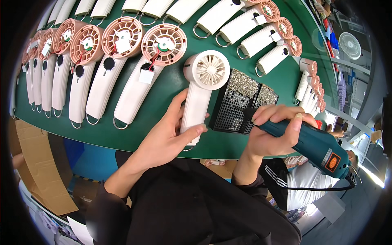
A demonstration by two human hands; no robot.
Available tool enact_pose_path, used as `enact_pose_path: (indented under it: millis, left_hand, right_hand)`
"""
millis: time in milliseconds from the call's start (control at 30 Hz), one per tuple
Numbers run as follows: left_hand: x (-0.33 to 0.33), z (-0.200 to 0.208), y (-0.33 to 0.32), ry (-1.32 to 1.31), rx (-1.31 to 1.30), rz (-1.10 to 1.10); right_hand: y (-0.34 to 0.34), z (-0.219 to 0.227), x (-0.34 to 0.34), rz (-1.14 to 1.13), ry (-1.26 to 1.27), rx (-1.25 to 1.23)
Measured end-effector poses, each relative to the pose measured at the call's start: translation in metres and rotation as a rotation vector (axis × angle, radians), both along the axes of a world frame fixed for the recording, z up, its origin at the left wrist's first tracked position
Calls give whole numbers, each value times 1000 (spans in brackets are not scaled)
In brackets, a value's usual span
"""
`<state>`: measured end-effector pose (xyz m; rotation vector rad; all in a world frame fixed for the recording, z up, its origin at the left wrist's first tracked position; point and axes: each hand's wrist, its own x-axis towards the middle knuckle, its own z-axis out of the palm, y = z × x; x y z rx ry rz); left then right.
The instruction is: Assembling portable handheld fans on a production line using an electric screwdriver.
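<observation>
My left hand [165,134] is wrapped round the white handle of a handheld fan [196,100], its round slatted head pointing away from me and showing a pink rim. In my right hand [273,132] is a dark teal electric screwdriver [320,149], with a black cord at its rear end. The screwdriver's tip points left, over a black screw tray [232,116] holding many small silver screws, some loose and some standing in holes. The tip itself is hard to make out against the tray.
Several unfinished fans [134,92] with open pink heads and exposed wires lie in a row on the green table [171,143]. More white fans [273,59] lie along the far and right sides. Another person [306,179] is at the right. Cardboard [45,167] stands at lower left.
</observation>
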<state>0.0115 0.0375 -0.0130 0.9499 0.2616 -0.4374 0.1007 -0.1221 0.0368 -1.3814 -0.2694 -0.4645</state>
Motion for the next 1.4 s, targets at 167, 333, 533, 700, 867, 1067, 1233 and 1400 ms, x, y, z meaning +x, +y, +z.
enact_pose_path:
  millis: [167, 333, 533, 700, 867, 1067, 1233, 1400]
  left_hand:
    - [0, 1, -2, -13, 35, 8]
    - [1, 0, -2, -13, 30, 6]
    - [3, -1, -4, -19, 43, 3]
    - [3, -1, -3, -16, 45, -10]
    - [4, -1, -2, -27, 42, -2]
    - [3, -5, -4, -37, 14, 28]
    - [3, -1, -5, -38, 56, 21]
    - [1, -1, -5, -61, 75, 15]
  right_hand:
    - [1, -3, 1, 22, 2, -7]
    - [3, -4, -1, 28, -9, -39]
    - [1, -1, 0, 24, 15, -30]
    - [1, 0, 1, -26, 23, -20]
    - [1, -3, 2, 35, -2, -23]
    - [0, -3, 0, -18, 4, -51]
    - [-4, 11, -9, 39, -56, 61]
    - [-6, 15, -23, 138, -156, 83]
